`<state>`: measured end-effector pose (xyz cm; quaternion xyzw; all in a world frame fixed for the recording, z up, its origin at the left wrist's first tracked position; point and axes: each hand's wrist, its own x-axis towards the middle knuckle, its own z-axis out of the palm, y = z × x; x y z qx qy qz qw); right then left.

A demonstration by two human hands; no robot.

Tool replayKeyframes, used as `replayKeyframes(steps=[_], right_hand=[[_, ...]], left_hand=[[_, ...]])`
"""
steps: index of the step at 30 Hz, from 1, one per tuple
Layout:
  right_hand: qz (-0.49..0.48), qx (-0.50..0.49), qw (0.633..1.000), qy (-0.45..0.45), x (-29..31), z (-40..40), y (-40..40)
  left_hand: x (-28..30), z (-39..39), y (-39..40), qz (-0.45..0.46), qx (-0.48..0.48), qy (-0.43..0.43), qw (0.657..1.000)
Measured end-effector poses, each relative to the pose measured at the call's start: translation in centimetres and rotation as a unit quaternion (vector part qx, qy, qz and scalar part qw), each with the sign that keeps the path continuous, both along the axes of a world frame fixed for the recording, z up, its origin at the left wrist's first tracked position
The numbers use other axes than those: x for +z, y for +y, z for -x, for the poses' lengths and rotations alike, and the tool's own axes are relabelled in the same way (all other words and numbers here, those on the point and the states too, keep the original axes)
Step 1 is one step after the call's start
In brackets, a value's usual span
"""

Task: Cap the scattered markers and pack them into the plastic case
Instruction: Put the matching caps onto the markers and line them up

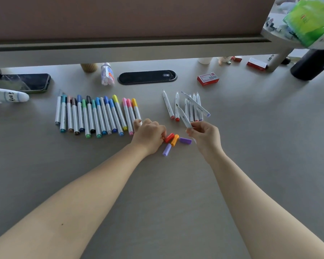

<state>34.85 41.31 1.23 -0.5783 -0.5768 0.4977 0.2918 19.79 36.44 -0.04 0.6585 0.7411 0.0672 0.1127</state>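
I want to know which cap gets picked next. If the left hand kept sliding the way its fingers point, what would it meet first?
The left hand points right along the table, fingertips already at the red cap. That comes first, then the orange cap lying against it. Whether the fingers already touch the red cap cannot be told.

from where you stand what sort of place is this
Probably an office desk: a grey desktop with a black oval cable port, a red staple box and a dark smartphone behind rows of markers.
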Motion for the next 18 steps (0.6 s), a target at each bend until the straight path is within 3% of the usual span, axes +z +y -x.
replayKeyframes(steps=[3,6,10,18], right_hand=[[0.0,0.005,1.0,-0.007,0.2,-0.3,-0.1],[-0.005,0.012,1.0,-0.01,0.7,-0.2,-0.3],[-0.005,0.036,0.999,-0.012,1.4,0.6,-0.8],[-0.022,0.12,0.992,-0.034,2.4,2.7,-2.5]], left_hand=[[0.3,0.1,0.0,-0.055,0.031,-0.058,0.996],[1.4,0.5,0.3,-0.088,0.115,-0.224,0.964],[2.9,1.4,0.5,-0.105,0.255,-0.482,0.832],[3.3,3.1,-0.1,-0.096,0.444,-0.643,0.616]])
